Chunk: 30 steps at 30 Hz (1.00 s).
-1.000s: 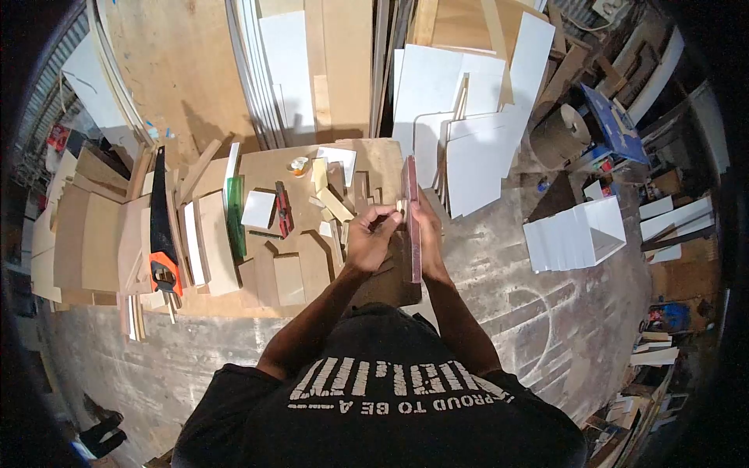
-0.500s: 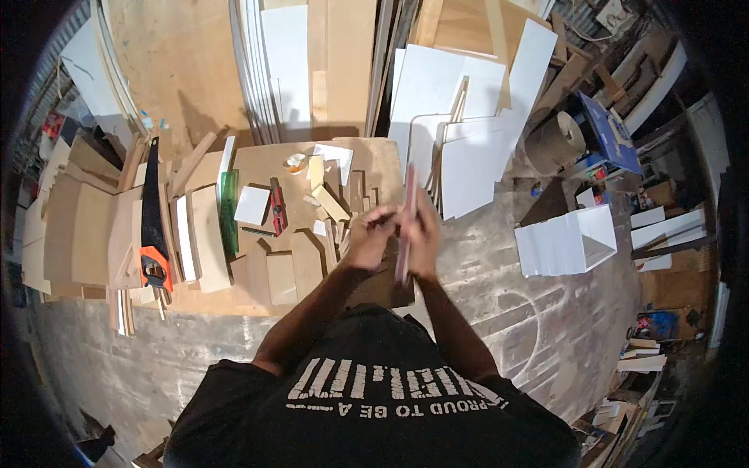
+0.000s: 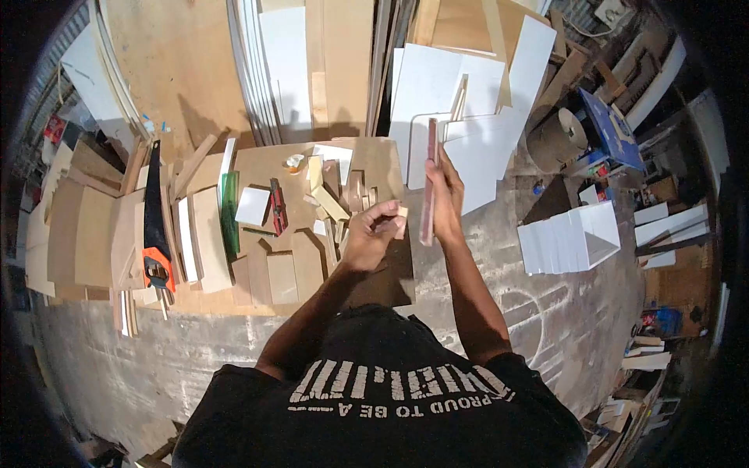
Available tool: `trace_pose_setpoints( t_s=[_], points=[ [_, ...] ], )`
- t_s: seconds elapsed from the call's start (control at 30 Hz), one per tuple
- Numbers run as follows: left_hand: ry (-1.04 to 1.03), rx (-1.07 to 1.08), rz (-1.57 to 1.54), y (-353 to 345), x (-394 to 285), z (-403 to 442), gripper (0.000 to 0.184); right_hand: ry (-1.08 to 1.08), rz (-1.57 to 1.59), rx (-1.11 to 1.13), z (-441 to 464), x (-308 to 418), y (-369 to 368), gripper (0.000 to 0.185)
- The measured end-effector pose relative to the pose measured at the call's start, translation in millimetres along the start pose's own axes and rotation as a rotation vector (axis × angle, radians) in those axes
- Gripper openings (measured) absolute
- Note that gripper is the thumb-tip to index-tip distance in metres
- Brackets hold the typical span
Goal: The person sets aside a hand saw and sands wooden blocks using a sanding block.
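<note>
My left hand (image 3: 370, 238) pinches a small light wooden block (image 3: 402, 222) between thumb and fingers, over the right end of the workbench (image 3: 265, 168). In my right hand (image 3: 445, 199) is a long, narrow reddish-brown bar (image 3: 431, 175), held nearly upright in the view with its edge toward me. Its exact kind is hard to make out. The bar and the block are apart. Close to my left hand lie several wooden offcuts (image 3: 331, 204) on the bench.
On the bench are a handsaw (image 3: 156, 226) with an orange handle, a red tool (image 3: 278, 207), a green strip (image 3: 228, 212), a white square (image 3: 252, 206) and a tape roll (image 3: 294, 161). White panels (image 3: 472, 160) lean beyond the bench. A white box (image 3: 569, 239) stands on the floor at right.
My hands have moved apart. My right hand has shifted right with the bar, which was blurred against the left hand before. The small block now shows in my left fingers.
</note>
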<state>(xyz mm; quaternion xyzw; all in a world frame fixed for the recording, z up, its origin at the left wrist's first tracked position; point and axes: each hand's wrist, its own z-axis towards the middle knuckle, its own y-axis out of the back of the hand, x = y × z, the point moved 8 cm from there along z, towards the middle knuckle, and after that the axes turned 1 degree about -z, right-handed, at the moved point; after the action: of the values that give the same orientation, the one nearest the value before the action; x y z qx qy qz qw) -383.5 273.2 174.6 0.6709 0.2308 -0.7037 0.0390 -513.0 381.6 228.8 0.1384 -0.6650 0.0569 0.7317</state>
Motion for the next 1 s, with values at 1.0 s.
trace_pose_setpoints(
  t_s=[1.0],
  points=[
    [0.130, -0.051, -0.731, 23.8, 39.1, -8.6, 0.022, -0.401, 0.573, 0.156, -97.2, -77.4, -12.9, 0.063]
  ],
)
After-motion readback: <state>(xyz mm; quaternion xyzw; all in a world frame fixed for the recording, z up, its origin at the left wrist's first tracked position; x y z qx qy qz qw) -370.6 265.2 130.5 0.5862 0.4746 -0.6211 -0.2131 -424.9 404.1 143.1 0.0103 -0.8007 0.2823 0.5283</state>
